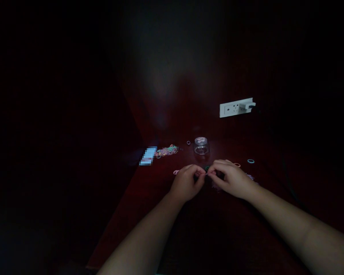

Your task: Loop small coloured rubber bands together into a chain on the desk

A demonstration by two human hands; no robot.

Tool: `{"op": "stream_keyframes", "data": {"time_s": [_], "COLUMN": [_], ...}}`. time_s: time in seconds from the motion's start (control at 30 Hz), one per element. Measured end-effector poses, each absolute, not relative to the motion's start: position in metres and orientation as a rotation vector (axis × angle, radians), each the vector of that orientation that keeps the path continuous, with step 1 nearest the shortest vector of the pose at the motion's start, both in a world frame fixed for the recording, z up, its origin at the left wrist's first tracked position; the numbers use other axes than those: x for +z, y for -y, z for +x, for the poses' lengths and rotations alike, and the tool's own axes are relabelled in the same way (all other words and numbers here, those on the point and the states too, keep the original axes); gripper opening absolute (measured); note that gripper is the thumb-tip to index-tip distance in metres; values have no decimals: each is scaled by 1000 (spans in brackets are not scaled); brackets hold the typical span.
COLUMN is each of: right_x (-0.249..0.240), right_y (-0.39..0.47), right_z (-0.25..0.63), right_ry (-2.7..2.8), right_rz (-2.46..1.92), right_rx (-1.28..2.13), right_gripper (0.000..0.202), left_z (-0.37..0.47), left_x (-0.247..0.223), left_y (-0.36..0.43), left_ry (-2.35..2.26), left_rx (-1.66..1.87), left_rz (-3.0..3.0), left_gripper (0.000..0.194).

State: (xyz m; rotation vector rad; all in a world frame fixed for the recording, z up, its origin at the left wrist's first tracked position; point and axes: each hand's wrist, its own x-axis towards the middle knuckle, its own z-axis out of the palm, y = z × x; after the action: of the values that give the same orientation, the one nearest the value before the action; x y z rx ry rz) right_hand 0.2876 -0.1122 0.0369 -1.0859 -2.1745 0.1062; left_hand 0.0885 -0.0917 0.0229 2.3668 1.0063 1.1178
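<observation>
1. While the bare left hand (187,182) pinches a small, thin, pale-pink item (206,174), the bare right hand (232,178) pinches it opposite; both grips narrow, material unclear.
2. Clear lidded jar (201,149): beyond, on dark-red counter (145,194).
3. Handling: light, steady fingertips, likely best.
</observation>
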Motion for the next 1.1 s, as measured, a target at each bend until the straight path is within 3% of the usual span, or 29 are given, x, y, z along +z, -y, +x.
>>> {"op": "stream_keyframes", "data": {"time_s": [1.1], "right_x": [34], "right_y": [110], "right_z": [291], "right_ry": [2154], "right_rz": [-1099], "right_rx": [122], "right_gripper": [11], "left_z": [87], "left_x": [21], "left_y": [87], "left_ry": [-1046], "left_rx": [1090], "left_rz": [2468], "left_gripper": [6]}}
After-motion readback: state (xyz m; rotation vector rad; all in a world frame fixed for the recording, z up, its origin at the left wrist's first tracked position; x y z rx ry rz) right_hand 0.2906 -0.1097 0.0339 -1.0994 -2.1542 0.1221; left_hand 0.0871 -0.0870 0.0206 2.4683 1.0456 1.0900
